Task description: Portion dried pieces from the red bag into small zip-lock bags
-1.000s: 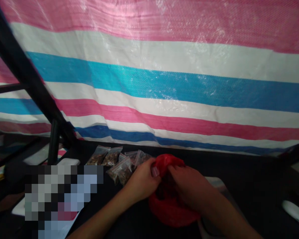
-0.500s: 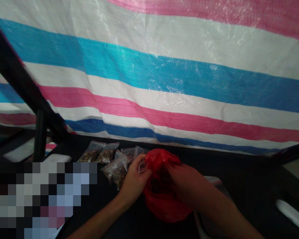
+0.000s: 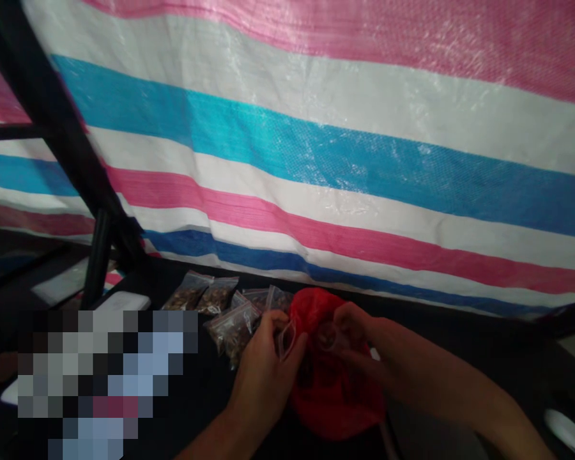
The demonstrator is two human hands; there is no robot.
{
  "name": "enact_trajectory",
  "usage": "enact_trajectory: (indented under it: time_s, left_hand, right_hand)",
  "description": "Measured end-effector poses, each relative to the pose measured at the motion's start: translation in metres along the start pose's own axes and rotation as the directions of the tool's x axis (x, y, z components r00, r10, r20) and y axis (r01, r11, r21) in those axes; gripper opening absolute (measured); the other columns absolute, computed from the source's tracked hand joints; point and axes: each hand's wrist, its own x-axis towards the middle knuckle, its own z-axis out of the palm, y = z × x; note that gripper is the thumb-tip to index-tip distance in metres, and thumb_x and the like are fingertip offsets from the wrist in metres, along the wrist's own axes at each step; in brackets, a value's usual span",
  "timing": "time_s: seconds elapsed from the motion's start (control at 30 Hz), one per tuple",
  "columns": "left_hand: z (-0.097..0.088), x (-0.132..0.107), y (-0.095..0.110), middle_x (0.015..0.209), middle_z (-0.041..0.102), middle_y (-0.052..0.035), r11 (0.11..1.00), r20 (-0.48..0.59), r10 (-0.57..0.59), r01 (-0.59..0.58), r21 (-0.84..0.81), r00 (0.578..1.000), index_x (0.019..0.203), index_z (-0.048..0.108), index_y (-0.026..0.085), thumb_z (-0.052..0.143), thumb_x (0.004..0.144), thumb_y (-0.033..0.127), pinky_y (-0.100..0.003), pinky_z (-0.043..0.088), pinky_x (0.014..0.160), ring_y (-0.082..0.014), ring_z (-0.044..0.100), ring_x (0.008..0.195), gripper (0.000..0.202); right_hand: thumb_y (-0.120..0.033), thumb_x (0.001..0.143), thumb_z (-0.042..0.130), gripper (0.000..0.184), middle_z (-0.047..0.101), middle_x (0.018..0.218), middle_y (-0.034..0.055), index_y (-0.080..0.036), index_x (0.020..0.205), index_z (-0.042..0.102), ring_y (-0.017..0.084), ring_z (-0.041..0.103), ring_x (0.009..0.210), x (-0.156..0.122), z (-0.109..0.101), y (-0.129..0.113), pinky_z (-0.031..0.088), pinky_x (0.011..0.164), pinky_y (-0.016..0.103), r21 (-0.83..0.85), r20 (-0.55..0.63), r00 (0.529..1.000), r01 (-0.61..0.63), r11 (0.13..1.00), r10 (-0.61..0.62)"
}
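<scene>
Currently, the left hand (image 3: 263,377) is pinching a small clear plastic bag (image 3: 286,338) just above a red plastic bag (image 3: 338,399), while the right hand (image 3: 359,342) is gripping something clear, too shaded to make out. Zip bags of brown bits (image 3: 232,329) are lying just beside them on the black counter (image 3: 206,390), and a pixelated patch (image 3: 100,377) is hiding the lower left.

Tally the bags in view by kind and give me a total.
Clear zip bags of brown pieces: 6, overlapping, so the rear count is my best reading
Small clear plastic bag in the left hand: 1
Soft red plastic bag: 1
Total: 8
</scene>
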Motion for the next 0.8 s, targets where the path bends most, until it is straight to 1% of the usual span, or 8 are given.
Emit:
enact_trajectory:
  time_s: [0.1, 0.17, 0.23, 0.37, 0.43, 0.53, 0.7, 0.8]
  left_hand:
    - [0.001, -0.008, -0.002, 0.093, 0.066, -0.0027, 0.996, 0.002, 0.068, -0.068, 0.063, 0.998, 0.096, 0.057, 0.023, 0.064, 0.091, 0.035, -0.035, 0.05, 0.075, -0.0224, 0.065, 0.083, 0.014]
    - [0.003, -0.012, -0.004, 0.096, 0.063, -0.0037, 0.985, -0.011, 0.16, -0.159, 0.062, 0.987, 0.09, 0.057, 0.023, 0.062, 0.093, 0.035, -0.034, 0.049, 0.076, -0.0216, 0.063, 0.086, 0.014]
    - [0.006, -0.013, -0.005, 0.095, 0.06, -0.0037, 0.973, -0.023, 0.225, -0.224, 0.048, 0.974, 0.085, 0.055, 0.022, 0.059, 0.095, 0.036, -0.032, 0.049, 0.075, -0.0204, 0.06, 0.085, 0.018]
    - [0.008, -0.014, -0.008, 0.089, 0.057, -0.0012, 0.985, -0.004, 0.172, -0.172, 0.027, 0.985, 0.091, 0.057, 0.021, 0.069, 0.087, 0.031, -0.03, 0.047, 0.067, -0.019, 0.057, 0.077, 0.016]
    - [0.007, -0.014, -0.009, 0.096, 0.061, -0.0031, 0.986, 0.023, 0.166, -0.166, 0.026, 0.986, 0.099, 0.06, 0.021, 0.074, 0.081, 0.024, -0.033, 0.049, 0.074, -0.0214, 0.06, 0.085, 0.022]
    - [0.005, -0.013, -0.009, 0.104, 0.064, -0.0064, 0.982, 0.058, 0.176, -0.179, 0.052, 0.983, 0.107, 0.063, 0.02, 0.071, 0.081, 0.017, -0.04, 0.05, 0.084, -0.0254, 0.061, 0.096, 0.028]
    - [0.004, -0.012, -0.007, 0.106, 0.068, -0.0077, 0.955, 0.057, 0.272, -0.277, 0.104, 0.961, 0.106, 0.066, 0.02, 0.062, 0.082, 0.008, -0.042, 0.05, 0.089, -0.0259, 0.062, 0.101, 0.028]
    - [0.002, -0.012, -0.005, 0.104, 0.071, -0.0064, 0.933, 0.033, 0.329, -0.33, 0.144, 0.944, 0.106, 0.065, 0.021, 0.064, 0.084, 0.013, -0.041, 0.051, 0.087, -0.0253, 0.064, 0.099, 0.024]
  right_hand:
    - [-0.034, 0.102, 0.056, 0.016, 0.072, 0.102, -0.0012, -0.027, 0.116, 0.057, 0.015, 0.066, 0.084, -0.002, -0.002, -0.013, 0.049, 0.077, 0.025, 0.104, -0.002, 0.999, 0.038, 0.994, -0.038]
    - [-0.035, 0.102, 0.056, 0.012, 0.072, 0.101, -0.0012, -0.026, 0.11, 0.059, 0.015, 0.066, 0.082, -0.001, 0.003, -0.022, 0.05, 0.075, 0.025, 0.086, -0.003, 1.0, 0.031, 0.996, -0.03]
    - [-0.029, 0.101, 0.058, 0.008, 0.072, 0.105, -0.0005, -0.026, 0.107, 0.062, 0.015, 0.068, 0.087, 0.001, 0.009, -0.027, 0.051, 0.078, 0.025, 0.037, 0.014, 0.999, 0.051, 0.998, -0.051]
    - [-0.007, 0.096, 0.056, 0.029, 0.069, 0.116, 0.0007, -0.029, 0.111, 0.066, 0.017, 0.067, 0.103, 0.002, 0.02, -0.03, 0.051, 0.092, 0.029, -0.101, 0.012, 0.986, 0.169, 0.98, -0.169]
    - [-0.002, 0.094, 0.055, 0.036, 0.069, 0.116, 0.0017, -0.03, 0.113, 0.067, 0.018, 0.068, 0.102, 0.002, 0.023, -0.03, 0.053, 0.091, 0.031, -0.178, 0.011, 0.979, 0.202, 0.963, -0.204]
    - [0.002, 0.09, 0.055, 0.04, 0.069, 0.114, 0.0039, -0.028, 0.114, 0.067, 0.02, 0.069, 0.098, 0.002, 0.029, -0.03, 0.057, 0.087, 0.033, -0.288, 0.014, 0.975, 0.215, 0.933, -0.22]
    - [-0.012, 0.092, 0.066, 0.027, 0.069, 0.112, 0.0088, -0.024, 0.117, 0.068, 0.025, 0.07, 0.097, 0.006, 0.036, -0.031, 0.059, 0.087, 0.041, -0.391, -0.03, 0.969, 0.214, 0.895, -0.245]
    - [-0.015, 0.097, 0.061, 0.024, 0.069, 0.112, 0.0074, -0.025, 0.117, 0.068, 0.021, 0.07, 0.096, 0.003, 0.029, -0.033, 0.059, 0.087, 0.036, -0.335, -0.053, 0.955, 0.26, 0.906, -0.293]
